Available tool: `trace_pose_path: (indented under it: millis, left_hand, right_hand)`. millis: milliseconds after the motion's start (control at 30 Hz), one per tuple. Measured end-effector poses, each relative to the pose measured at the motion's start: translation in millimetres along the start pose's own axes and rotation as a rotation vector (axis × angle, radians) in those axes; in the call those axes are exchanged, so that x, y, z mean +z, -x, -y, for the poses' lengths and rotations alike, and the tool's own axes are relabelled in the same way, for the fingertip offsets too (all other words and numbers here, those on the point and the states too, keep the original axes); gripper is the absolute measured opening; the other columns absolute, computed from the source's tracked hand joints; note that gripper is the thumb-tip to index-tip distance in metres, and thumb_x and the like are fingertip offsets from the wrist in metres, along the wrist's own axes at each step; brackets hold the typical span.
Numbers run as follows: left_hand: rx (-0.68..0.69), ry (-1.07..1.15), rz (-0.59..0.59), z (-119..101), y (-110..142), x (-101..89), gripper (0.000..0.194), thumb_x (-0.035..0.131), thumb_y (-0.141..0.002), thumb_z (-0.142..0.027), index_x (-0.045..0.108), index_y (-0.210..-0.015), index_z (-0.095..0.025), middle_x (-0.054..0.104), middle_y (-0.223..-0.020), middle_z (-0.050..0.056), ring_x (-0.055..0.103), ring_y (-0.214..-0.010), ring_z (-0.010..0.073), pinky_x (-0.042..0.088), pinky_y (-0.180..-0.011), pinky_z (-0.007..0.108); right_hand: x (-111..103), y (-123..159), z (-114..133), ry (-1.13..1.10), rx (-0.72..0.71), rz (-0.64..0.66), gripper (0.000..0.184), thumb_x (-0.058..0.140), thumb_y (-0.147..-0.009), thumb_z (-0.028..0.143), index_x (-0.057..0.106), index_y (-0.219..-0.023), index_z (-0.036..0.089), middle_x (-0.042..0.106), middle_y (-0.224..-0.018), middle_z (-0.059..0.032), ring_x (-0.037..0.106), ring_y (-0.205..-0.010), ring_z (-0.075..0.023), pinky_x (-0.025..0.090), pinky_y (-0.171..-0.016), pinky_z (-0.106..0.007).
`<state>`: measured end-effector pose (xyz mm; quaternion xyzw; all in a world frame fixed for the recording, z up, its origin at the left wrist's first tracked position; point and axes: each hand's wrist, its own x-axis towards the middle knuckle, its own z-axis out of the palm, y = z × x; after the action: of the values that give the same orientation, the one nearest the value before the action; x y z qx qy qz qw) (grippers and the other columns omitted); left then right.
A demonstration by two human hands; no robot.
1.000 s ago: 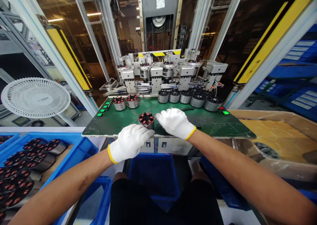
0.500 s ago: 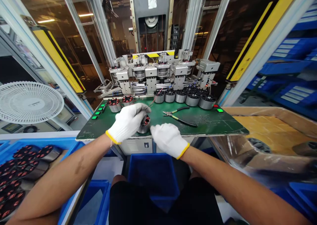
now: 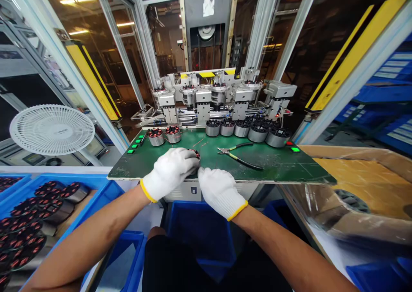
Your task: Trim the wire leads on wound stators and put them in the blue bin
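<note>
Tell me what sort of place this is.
Probably a factory line building electric motors: copper-wound stators sit on a green workbench before an automated fixture, yellow safety light curtains flank it, and a blue crate holds more stators.

Aluminium-framed glass enclosure, yellow-and-black safety light curtains, white fan, blue storage racks, ceiling lights

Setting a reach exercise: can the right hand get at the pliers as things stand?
Probably yes: the gloved right hand sits just before the pliers, with no object seeming to block the way across the green board.
</note>
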<state>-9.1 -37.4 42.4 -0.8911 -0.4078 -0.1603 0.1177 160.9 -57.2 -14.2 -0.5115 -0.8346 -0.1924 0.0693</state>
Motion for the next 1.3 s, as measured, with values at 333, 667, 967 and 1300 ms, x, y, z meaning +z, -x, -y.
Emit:
trace_pose_path:
  millis: [333, 667, 967, 1300]
  left_hand:
    - [0.108, -0.188, -0.267, -7.3, 7.5, 42.2, 0.027, 0.044, -0.088, -0.022, 0.063, -0.105, -0.014, 0.066, -0.11, 0.011, 0.059, -0.099, 0.0244, 0.045, -0.089, 0.041]
    - [0.064, -0.166, -0.425, -7.8, 5.0, 51.7, 0.019, 0.048, -0.086, -0.019, 0.065, -0.096, -0.017, 0.069, -0.099, 0.007, 0.061, -0.089, 0.0216, 0.047, -0.081, 0.037]
    - [-0.127, -0.011, -0.256, -5.5, -9.4, 35.9, 0.021, 0.051, -0.088, -0.037, 0.068, -0.091, -0.026, 0.067, -0.091, 0.002, 0.06, -0.083, 0.0192, 0.042, -0.071, 0.033]
    - [-0.058, 0.137, -0.054, 4.8, -8.7, 11.0, 0.026, 0.052, -0.086, -0.031, 0.064, -0.109, -0.03, 0.064, -0.098, 0.001, 0.061, -0.087, 0.0178, 0.044, -0.073, 0.029]
  right_hand:
    - [-32.5, 8.8, 11.9, -0.162, -0.027, 0.111, 0.018, 0.039, -0.086, 0.014, 0.056, -0.092, 0.016, 0.062, -0.073, -0.0092, 0.062, -0.065, -0.0232, 0.04, -0.055, -0.031]
    - [-72.5, -35.5, -58.8, 0.118, -0.267, -0.156, 0.037, 0.033, -0.09, 0.013, 0.051, -0.121, 0.02, 0.062, -0.111, -0.013, 0.061, -0.081, -0.0222, 0.039, -0.063, -0.03]
    - [1.7, -10.6, -30.0, -0.18, -0.195, 0.122, 0.019, 0.043, -0.086, 0.02, 0.061, -0.089, 0.019, 0.066, -0.074, -0.0066, 0.062, -0.068, -0.0201, 0.033, -0.057, -0.027]
    - [-33.4, -0.5, -71.7, -0.794, -0.083, 0.075, 0.032, 0.039, -0.084, 0.018, 0.063, -0.105, 0.022, 0.069, -0.099, -0.0019, 0.063, -0.087, -0.0165, 0.045, -0.078, -0.026]
